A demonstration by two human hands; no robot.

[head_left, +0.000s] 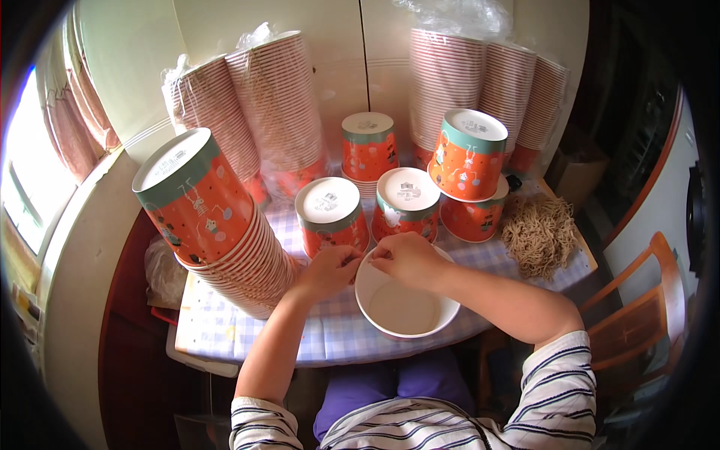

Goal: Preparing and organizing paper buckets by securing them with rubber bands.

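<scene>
An upright white-lined paper bucket stands at the table's near edge, its mouth facing me. My left hand is at the left of its rim, fingers drawn together in a pinch. Over the far part of the same rim is my right hand, its fingertips also pressed together. Whatever either pinch holds is too small or hidden to make out. Just beyond the hands, two upside-down orange and green paper buckets, a left one and a right one, show their white bases.
A tall leaning stack of nested buckets rises at the left. Plastic-wrapped stacks line the wall. More upturned buckets stand at the back right, beside a heap of tan strands. A wooden chair is at the right.
</scene>
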